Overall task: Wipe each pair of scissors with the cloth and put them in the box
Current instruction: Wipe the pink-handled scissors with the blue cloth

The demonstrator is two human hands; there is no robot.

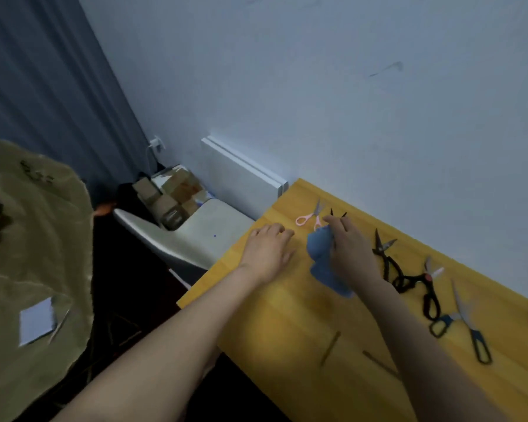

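Note:
Several pairs of scissors lie in a row on the yellow wooden table (287,324). Small pink scissors (310,215) lie at the far left end. My right hand (349,248) holds a blue cloth (322,254) and reaches over small black snips (337,215), whose two dark tips show past my fingers. My left hand (269,248) rests flat on the table, fingers relaxed, left of the cloth. To the right lie black-handled shears (386,257), black kitchen scissors (429,287) and blue-and-black scissors (470,327). No box is clearly in view.
The table's left edge drops to a dark floor. A white chair (195,236) with cardboard boxes (168,196) stands beyond that edge. A white panel (241,172) leans on the wall. A tan cloth-covered surface (34,254) is at the far left.

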